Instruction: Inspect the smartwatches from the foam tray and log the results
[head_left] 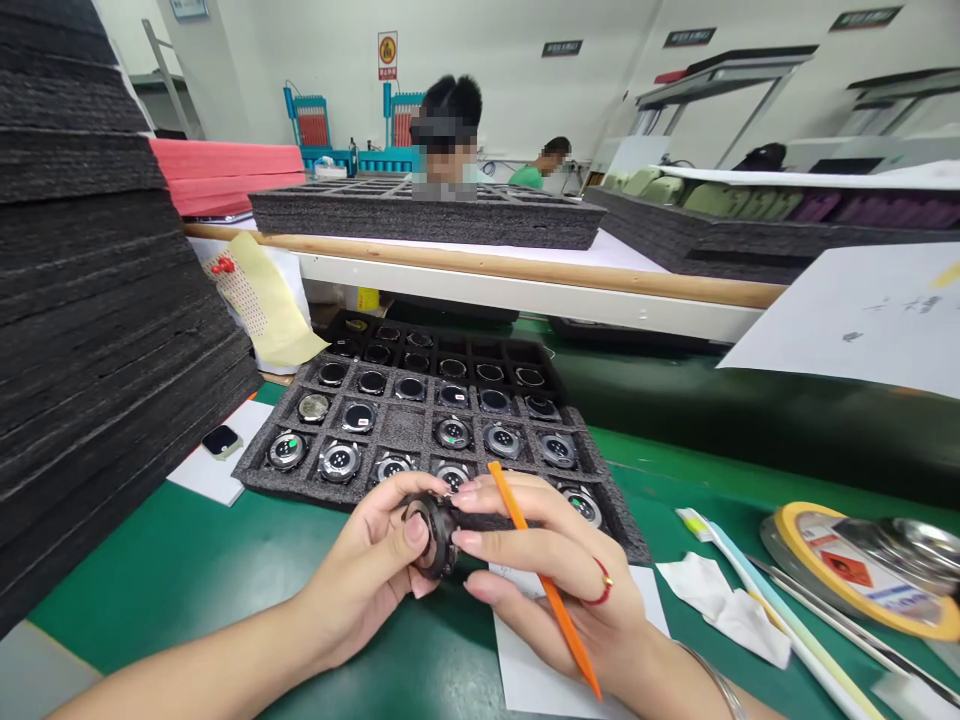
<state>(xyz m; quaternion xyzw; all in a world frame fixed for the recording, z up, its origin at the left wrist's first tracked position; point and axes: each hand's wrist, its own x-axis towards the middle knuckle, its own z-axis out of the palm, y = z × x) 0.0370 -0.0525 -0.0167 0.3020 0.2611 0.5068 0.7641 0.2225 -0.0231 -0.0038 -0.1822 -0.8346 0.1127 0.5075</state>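
Observation:
My left hand [382, 560] is closed round a dark round watch case [433, 535], with the thumb pressed on its face. An orange plastic pry stick [551, 590] lies slantwise between the fingers of my right hand [555, 560], pointed end down. Fingertips of that hand touch the side of the watch case. Just beyond both hands is a black foam tray [405, 428] whose compartments hold several round watch cases, such as a silver-rimmed one [340, 460] with its sensor back up. My hands hide part of the tray's front row.
Black foam sheets [90, 300] are stacked high at left, beside a small square watch [222, 441] on white paper. At right lie a toothbrush [772, 610], crumpled tissue [724, 605] and a yellow-rimmed round container [847, 570]. A shelf edge [487, 270] crosses above the tray; people sit beyond.

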